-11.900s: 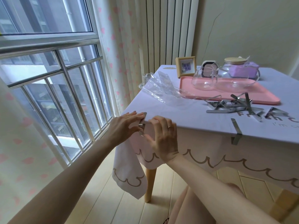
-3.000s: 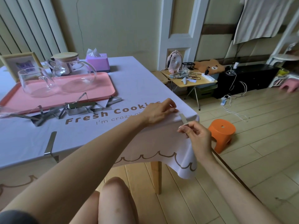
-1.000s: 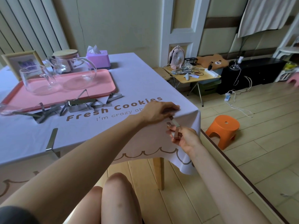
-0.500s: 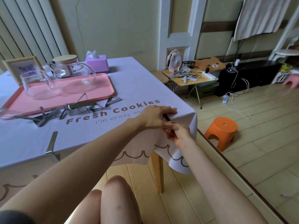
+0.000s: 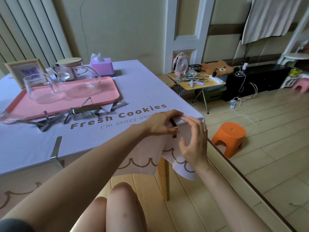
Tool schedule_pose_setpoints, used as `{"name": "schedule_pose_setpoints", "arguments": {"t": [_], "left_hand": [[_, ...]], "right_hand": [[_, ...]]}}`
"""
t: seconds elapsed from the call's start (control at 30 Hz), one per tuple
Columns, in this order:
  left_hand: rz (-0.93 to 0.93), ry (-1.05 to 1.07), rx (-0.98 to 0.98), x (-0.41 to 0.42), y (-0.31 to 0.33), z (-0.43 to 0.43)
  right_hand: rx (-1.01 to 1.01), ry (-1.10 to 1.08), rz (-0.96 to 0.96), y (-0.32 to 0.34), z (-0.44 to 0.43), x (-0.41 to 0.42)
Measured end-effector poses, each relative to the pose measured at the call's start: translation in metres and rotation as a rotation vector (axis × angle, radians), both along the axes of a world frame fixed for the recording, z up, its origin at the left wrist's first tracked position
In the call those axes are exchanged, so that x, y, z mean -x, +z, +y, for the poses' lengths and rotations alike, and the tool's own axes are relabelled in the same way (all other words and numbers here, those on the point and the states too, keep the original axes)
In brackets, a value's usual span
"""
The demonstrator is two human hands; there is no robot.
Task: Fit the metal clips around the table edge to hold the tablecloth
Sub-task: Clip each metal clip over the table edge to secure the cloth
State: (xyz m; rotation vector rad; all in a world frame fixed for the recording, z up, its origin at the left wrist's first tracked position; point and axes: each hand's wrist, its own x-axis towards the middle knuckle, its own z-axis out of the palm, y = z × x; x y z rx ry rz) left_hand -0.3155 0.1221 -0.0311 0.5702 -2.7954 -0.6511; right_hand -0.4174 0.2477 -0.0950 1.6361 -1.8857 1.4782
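One clip (image 5: 172, 123) partly behind left hand (image 5: 158, 125)

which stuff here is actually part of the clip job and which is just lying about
Job: tablecloth, corner clip held by the left hand, right hand, fitted clip, spare clips.
Lying about: pink tray, teapot, glass cup, tissue box, picture frame, fan, orange stool.
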Motion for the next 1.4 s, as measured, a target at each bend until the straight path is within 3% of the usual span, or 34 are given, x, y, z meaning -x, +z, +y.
{"name": "schedule_pose_setpoints", "arguments": {"t": [0.1,0.2,0.3,0.83,1.27,1.4], "left_hand": [[0.075,0.042,-0.077,-0.001,0.000,0.003],[0.135,0.150,0.069,-0.003,-0.002,0.005],[0.134,0.268,0.241,-0.005,-0.007,0.011],[0.105,0.321,0.511,0.005,-0.009,0.017],[0.031,0.378,0.526,0.010,-0.008,0.017],[-0.017,0.261,0.414,-0.004,-0.002,0.008]], "right_hand": [[-0.155,-0.011,0.159,-0.006,-0.011,0.011],[-0.140,-0.122,0.280,-0.012,-0.019,0.012],[-0.056,-0.174,0.286,-0.010,-0.023,0.011],[0.070,-0.140,0.340,-0.015,-0.028,0.022],[-0.018,-0.193,0.423,-0.009,-0.034,0.033],[-0.088,-0.123,0.448,-0.006,-0.033,0.043]]}}
